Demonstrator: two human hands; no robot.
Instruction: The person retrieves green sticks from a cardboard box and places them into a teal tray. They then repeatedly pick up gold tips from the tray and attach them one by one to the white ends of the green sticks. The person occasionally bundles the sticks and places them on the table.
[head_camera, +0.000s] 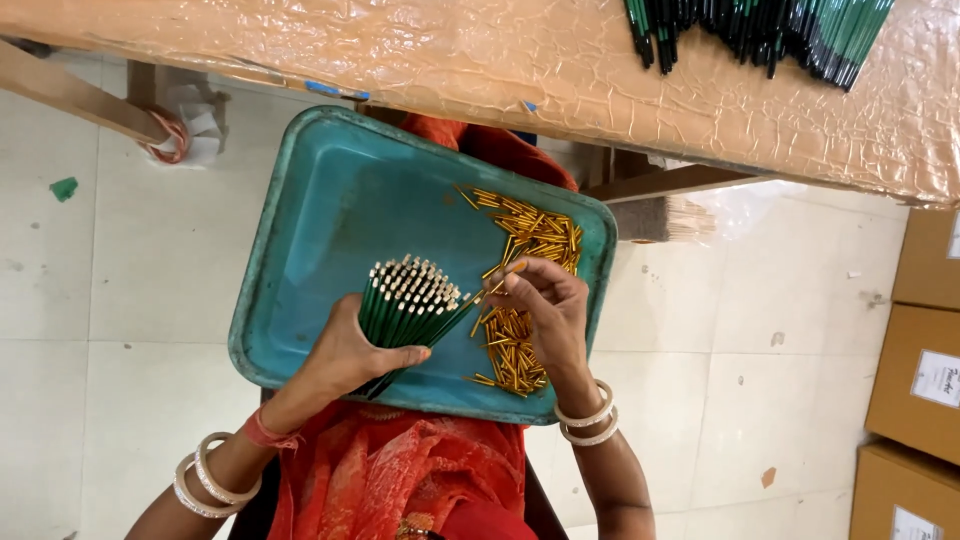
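Teal tray (300, 230) holds brass ferrules (530, 240); left hand (350, 355) grips pencils (405, 305), right hand (545, 305) pinches a ferrule.

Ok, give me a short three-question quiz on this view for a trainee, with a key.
1. True or false: the left hand grips a bundle of green pencils.
2. Where do the small gold metal caps lie? A) on the floor B) in the teal tray C) on the cardboard boxes
3. What does the right hand pinch at its fingertips?

Key
1. True; the bare pencil ends point away from the person.
2. B; they are spread over the tray's right side, around the right hand.
3. One gold cap, held close to the pencil ends.
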